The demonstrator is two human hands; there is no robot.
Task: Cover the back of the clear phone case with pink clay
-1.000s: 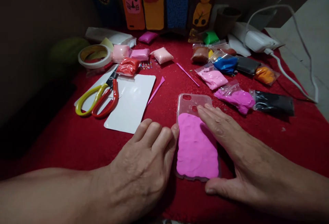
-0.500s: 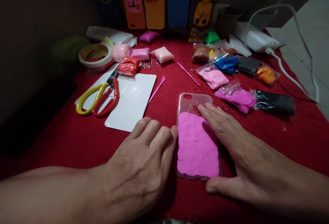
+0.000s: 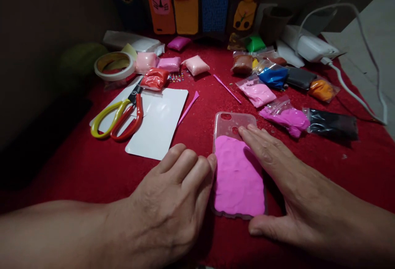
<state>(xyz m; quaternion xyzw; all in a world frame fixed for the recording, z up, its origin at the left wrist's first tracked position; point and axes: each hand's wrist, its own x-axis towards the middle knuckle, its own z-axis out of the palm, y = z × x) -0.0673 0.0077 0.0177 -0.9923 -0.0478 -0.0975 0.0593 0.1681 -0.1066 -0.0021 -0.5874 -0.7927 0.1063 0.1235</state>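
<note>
Phone case (image 3: 222, 126), partly coated in pink clay (image 3: 239, 178), lies on red cloth (image 3: 108, 174) between the curled left hand (image 3: 173, 205), whose grasp, if any, is hidden, and the right hand (image 3: 290, 191), spread open, gripping nothing, fingers along the right edge. Uneven pressure could skid the case or push clay past its ragged lower margin. Bare cloth separates its far end from the pink stick (image 3: 227, 89).
</note>
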